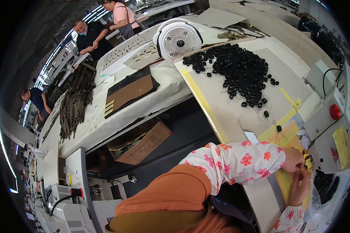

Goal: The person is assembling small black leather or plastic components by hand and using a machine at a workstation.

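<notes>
At the right, my left hand (293, 159) and my right hand (300, 188) meet fingertip to fingertip beside a grey sewing machine (326, 149). Both are closed in a pinch. Whatever they hold is too small and hidden to make out. Floral sleeve covers are on both forearms. Just past my left hand, a small yellow and black part (307, 160) sits at the machine's working area. A big heap of small black fabric loops (237, 68) covers the table beyond, with loose threads trailing. One single black loop (279, 128) lies closer to my hands.
A clear plastic bag (319, 207) holding black pieces lies right of my right hand. Yellow tape (206, 106) edges the pale table. A white fan (179, 42) stands behind the heap. Brown straps (77, 99) and a cardboard box (146, 145) are leftward. Several people work farther off.
</notes>
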Action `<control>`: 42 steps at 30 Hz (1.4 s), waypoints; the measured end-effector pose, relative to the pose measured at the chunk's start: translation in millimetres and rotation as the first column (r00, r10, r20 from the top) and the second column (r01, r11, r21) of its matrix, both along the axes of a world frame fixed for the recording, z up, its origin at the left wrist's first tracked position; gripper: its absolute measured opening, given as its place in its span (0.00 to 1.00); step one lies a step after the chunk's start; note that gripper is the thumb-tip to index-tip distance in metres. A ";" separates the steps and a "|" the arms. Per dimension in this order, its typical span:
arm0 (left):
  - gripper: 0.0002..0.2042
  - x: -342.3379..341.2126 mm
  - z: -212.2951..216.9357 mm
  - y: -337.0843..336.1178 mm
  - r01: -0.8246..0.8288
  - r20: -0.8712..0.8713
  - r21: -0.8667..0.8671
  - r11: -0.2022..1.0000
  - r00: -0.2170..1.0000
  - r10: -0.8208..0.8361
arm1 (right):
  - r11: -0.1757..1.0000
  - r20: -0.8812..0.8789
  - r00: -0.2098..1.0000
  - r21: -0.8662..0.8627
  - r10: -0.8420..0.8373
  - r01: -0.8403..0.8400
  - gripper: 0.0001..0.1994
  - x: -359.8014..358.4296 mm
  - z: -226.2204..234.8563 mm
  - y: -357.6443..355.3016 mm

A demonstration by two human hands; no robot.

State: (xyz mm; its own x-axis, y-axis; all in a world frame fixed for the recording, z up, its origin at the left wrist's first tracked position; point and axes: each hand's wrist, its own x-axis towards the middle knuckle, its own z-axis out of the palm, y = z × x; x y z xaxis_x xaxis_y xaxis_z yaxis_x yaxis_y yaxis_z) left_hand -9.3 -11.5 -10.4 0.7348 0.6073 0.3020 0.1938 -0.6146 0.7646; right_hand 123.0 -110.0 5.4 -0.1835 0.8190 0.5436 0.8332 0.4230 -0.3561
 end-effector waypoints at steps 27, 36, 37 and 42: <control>0.06 -1.4 1.7 -0.9 0.011 -0.018 0.016 1.000 1.000 -0.011 | 1.000 0.003 1.000 -0.023 -0.005 0.005 0.07 1.4 -1.3 0.2; 0.09 -2.1 2.9 0.0 0.023 -0.064 -0.025 0.999 0.998 -0.025 | 1.000 0.014 1.000 -0.001 0.010 -0.010 0.08 1.4 -1.7 1.2; 0.09 -2.9 3.3 -0.5 0.021 -0.065 -0.025 0.999 0.998 -0.023 | 1.000 0.015 1.000 -0.004 0.010 -0.010 0.08 0.8 -1.6 0.8; 0.08 -5.1 3.3 -3.8 0.007 -0.051 -0.024 1.000 0.999 -0.008 | 1.000 0.013 1.000 -0.024 0.014 -0.014 0.08 -3.9 1.6 -3.7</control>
